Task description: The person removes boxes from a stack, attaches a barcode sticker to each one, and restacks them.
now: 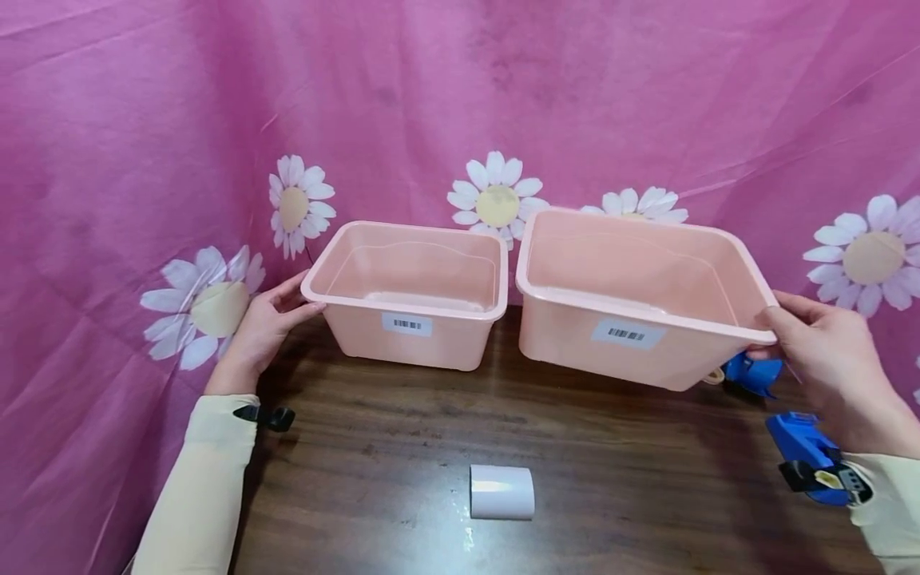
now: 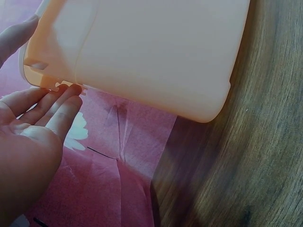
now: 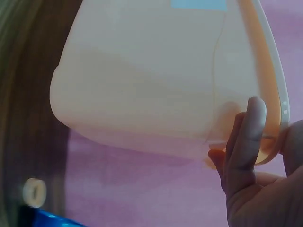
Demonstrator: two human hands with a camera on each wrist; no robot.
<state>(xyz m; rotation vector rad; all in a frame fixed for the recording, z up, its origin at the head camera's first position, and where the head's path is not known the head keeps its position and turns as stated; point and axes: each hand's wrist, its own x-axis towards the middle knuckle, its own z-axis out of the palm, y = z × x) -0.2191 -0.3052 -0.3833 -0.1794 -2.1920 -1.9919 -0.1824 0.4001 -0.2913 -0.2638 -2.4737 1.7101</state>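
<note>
Two pale pink plastic bins stand side by side, each with a barcode label on its front. My left hand point(image 1: 276, 327) pinches the left end of the left bin's point(image 1: 417, 343) rim, thumb on top and fingers curled beneath the lip, as the left wrist view shows. At the right, my right hand point(image 1: 834, 343) grips the right corner of the right bin's point(image 1: 561, 327) rim, its thumb over the edge and fingers under it. This bin slants, its left side higher in the head view. Both bins' insides show no contents.
A white tube-like piece point(image 1: 501, 493) lies on the brown wooden table point(image 1: 374, 447) near the front. Behind the right bin's corner are a blue plastic object point(image 1: 753, 374) and a small beige ring point(image 1: 714, 376). A pink flowered cloth point(image 1: 402, 104) hangs behind and at the left.
</note>
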